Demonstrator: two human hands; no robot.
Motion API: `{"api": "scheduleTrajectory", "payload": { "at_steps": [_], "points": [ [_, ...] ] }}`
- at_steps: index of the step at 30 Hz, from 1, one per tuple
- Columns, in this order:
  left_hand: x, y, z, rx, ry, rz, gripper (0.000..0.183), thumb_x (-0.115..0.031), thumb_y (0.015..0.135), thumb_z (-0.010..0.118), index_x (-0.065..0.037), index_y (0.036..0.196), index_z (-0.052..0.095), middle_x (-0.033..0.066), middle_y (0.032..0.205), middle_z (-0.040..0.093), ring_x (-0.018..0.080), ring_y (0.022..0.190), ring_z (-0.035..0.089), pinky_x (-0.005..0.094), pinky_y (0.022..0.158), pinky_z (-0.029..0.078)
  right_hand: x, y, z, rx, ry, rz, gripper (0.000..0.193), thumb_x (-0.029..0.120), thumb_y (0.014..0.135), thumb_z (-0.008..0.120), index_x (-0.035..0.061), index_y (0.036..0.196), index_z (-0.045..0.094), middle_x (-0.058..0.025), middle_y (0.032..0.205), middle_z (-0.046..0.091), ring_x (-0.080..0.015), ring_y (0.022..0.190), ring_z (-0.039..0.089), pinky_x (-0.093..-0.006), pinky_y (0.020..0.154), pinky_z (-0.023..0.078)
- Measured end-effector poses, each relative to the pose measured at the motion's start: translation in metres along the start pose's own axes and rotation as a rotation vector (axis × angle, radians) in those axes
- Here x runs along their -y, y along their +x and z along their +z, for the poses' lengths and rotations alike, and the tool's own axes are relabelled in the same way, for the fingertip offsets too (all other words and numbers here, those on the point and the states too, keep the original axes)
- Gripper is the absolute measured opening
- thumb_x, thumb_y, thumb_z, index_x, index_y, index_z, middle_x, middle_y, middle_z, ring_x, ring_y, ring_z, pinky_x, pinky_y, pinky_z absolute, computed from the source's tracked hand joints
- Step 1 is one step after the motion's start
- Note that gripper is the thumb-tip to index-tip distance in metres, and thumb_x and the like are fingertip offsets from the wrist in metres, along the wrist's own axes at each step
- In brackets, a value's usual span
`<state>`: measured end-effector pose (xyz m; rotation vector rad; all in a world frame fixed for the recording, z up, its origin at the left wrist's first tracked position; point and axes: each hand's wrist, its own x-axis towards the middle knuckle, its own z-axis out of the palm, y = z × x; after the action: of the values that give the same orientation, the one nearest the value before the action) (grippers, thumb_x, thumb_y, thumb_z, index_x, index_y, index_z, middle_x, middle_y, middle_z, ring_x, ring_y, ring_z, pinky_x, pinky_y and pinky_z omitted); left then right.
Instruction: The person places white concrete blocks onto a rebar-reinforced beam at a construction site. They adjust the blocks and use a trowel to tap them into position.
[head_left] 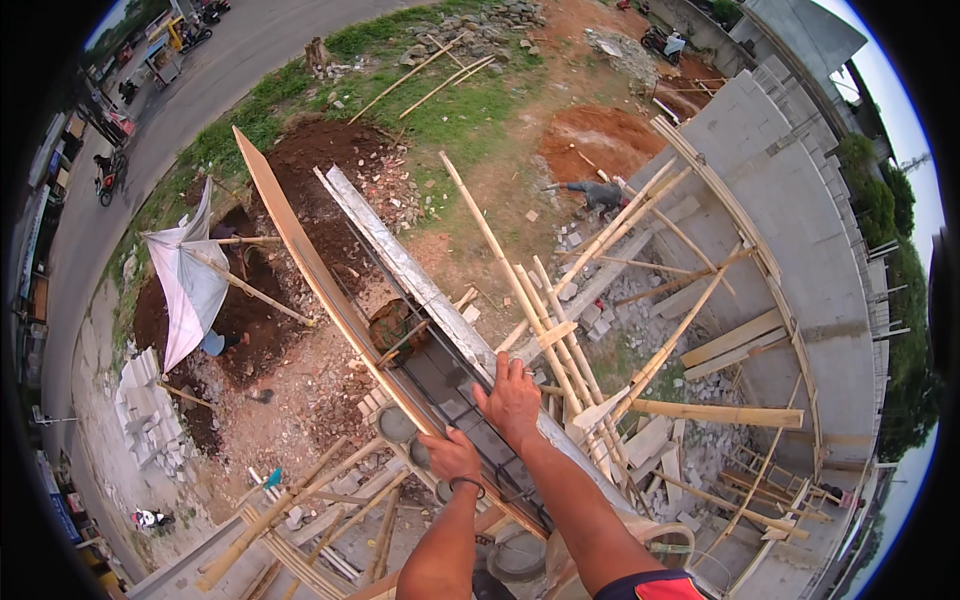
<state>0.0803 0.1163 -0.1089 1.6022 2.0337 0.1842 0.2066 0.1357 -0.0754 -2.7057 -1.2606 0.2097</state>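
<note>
Far below me a long narrow trough of formwork runs away toward the upper left, with steel bars and wet-looking grey concrete between its sides. My left hand, a dark band at its wrist, has its fingers closed over the edge of the orange-brown board on the left side. Farther forward, my right hand grips the edge of the grey, cement-smeared board on the right side. Its fingertips are partly hidden. Near my left hand stands a round bucket with grey contents.
Bamboo poles rise close on the right, and more bamboo lies at the lower left. Another bucket sits below my arms. A grey block wall bounds the right. On the ground a person bends near reddish soil.
</note>
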Motion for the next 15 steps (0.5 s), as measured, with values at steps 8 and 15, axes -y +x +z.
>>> {"api": "scheduleTrajectory", "payload": {
  "at_steps": [8, 15],
  "points": [
    [-0.0008, 0.0002, 0.0041, -0.068, -0.029, 0.026, 0.06, -0.027, 0.091, 0.052, 0.013, 0.129, 0.03, 0.0295, 0.082, 0.064, 0.0465, 0.074, 0.064, 0.0552, 0.061, 0.051, -0.0008, 0.001, -0.0012, -0.01, -0.03, -0.005, 0.074, 0.05, 0.078, 0.07, 0.0055, 0.131, 0.044, -0.013, 0.102, 0.054, -0.0299, 0.086, 0.064, -0.0401, 0.064, 0.057],
    [0.0016, 0.0003, 0.0071, -0.083, -0.018, 0.048, 0.06, -0.027, 0.091, 0.053, 0.013, 0.129, 0.031, 0.0281, 0.079, 0.064, 0.0466, 0.071, 0.064, 0.0553, 0.059, 0.05, -0.001, 0.0004, -0.0046, 0.026, 0.014, 0.021, 0.073, 0.049, 0.078, 0.07, 0.0064, 0.131, 0.044, -0.0128, 0.104, 0.054, -0.0301, 0.085, 0.064, -0.0417, 0.066, 0.056]
  ]
}}
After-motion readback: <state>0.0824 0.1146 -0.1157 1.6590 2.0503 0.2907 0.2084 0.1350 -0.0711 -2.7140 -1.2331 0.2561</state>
